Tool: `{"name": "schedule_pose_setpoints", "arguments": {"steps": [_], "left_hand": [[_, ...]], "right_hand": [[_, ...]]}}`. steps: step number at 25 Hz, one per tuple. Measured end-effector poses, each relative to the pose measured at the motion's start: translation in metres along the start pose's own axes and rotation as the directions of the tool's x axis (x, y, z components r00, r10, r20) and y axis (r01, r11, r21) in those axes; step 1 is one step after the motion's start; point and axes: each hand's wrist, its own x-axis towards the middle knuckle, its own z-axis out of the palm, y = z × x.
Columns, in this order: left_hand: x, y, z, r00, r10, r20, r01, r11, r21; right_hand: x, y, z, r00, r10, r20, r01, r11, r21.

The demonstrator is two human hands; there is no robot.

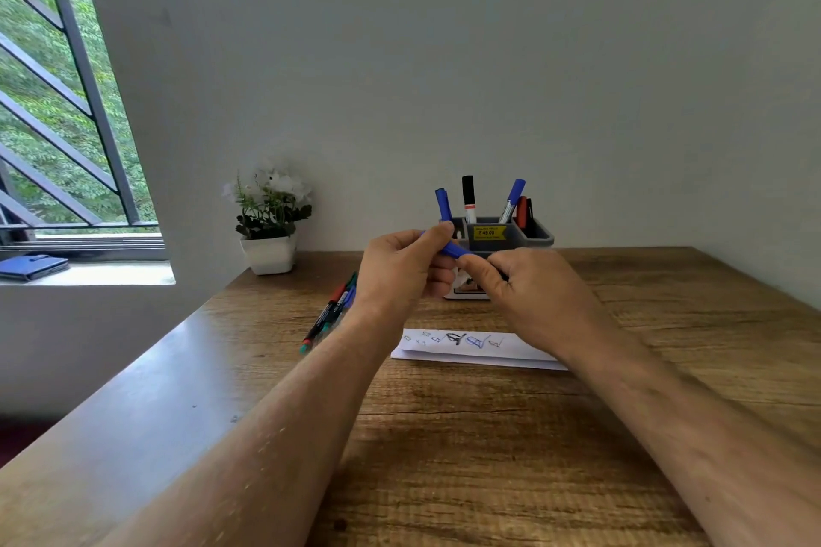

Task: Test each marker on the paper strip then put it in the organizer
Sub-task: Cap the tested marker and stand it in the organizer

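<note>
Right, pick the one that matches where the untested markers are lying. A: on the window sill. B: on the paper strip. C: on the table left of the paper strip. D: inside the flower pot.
C: the loose markers lie on the bare wooden table, left of the paper strip and behind the left hand, which, with the right hand, holds a blue marker.
</note>
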Motion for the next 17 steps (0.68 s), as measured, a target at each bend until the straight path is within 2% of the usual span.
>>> {"name": "schedule_pose_setpoints", "arguments": {"steps": [6, 8, 12, 15, 17], "left_hand": [[0.003, 0.006, -0.010, 0.996, 0.057, -0.068, -0.057, 0.998, 0.003], [0.006, 0.008, -0.017, 0.997, 0.001, -0.080, -0.010, 0.994, -0.106], [0.005, 0.012, -0.018, 0.995, -0.096, 0.035, 0.102, 0.910, -0.403], [-0.001, 0.015, -0.013, 0.987, -0.085, 0.134, 0.139, 0.866, -0.481], [-0.002, 0.014, -0.009, 0.985, -0.080, 0.152, 0.144, 0.870, -0.472]], "right_hand": [[-0.005, 0.008, -0.001, 0.999, 0.040, 0.005, -0.041, 0.991, 0.128], [-0.005, 0.013, -0.004, 0.997, 0.071, -0.032, -0.064, 0.981, 0.181], [-0.003, 0.012, -0.003, 0.984, 0.163, -0.076, -0.101, 0.852, 0.514], [-0.003, 0.005, -0.003, 0.980, 0.191, -0.062, -0.112, 0.777, 0.620], [-0.004, 0.005, -0.004, 0.976, 0.208, -0.059, -0.120, 0.747, 0.654]]}}
